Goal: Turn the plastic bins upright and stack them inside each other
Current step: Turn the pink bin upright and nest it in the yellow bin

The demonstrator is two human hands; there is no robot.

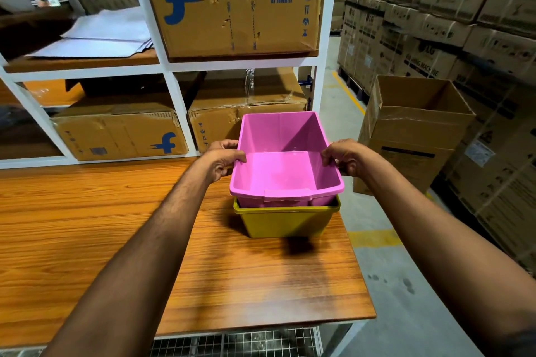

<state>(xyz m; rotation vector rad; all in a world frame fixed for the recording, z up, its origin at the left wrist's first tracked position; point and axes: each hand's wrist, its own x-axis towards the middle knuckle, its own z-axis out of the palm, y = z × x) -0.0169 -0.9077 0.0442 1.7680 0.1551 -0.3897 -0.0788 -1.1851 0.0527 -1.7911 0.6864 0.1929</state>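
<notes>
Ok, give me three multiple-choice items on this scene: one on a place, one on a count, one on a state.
1. Where is the pink bin?
A) on the floor
B) on a shelf
C) in the mouth of the yellow bin

2. How many plastic bins show?
A) two
B) three
C) five

3. How does the pink bin stand?
A) upside down
B) upright
C) on its side

Answers:
1 C: its base is sunk inside the yellow rim.
2 A: only the pink and the yellow one show, on the table.
3 B: its open top faces up and its inner floor is visible.
</notes>
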